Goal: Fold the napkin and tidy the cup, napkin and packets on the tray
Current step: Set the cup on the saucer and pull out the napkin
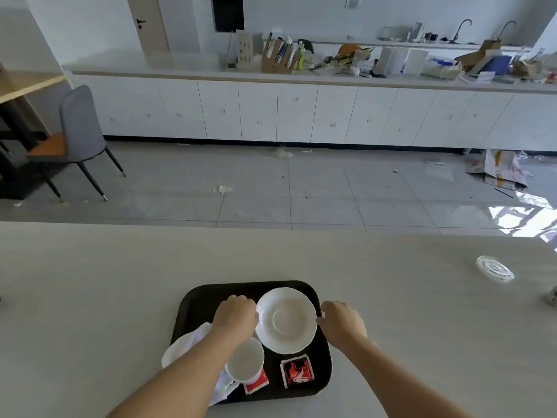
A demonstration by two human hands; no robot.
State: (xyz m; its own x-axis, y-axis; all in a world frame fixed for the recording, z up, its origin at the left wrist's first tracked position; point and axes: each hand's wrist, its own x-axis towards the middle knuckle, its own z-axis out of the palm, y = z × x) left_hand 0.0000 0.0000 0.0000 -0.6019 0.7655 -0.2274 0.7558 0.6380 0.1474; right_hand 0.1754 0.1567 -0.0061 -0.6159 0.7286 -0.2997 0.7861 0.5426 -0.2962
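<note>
A black tray (199, 300) lies on the pale table in front of me. On its far right part sits a white saucer (285, 319). My left hand (236, 315) grips the saucer's left rim and my right hand (342, 322) grips its right rim. A white cup (244, 362) stands near the tray's front, under my left forearm. A crumpled white napkin (184, 346) spills over the tray's left edge, partly hidden by that arm. One red packet (297, 371) lies at the front right; another red packet (256, 384) peeks out from beneath the cup.
A clear glass dish (495, 268) rests on the table at the far right. Beyond the table's far edge lies a tiled floor with litter, a grey chair (80, 128) at the left, and a long cluttered white counter (301, 76).
</note>
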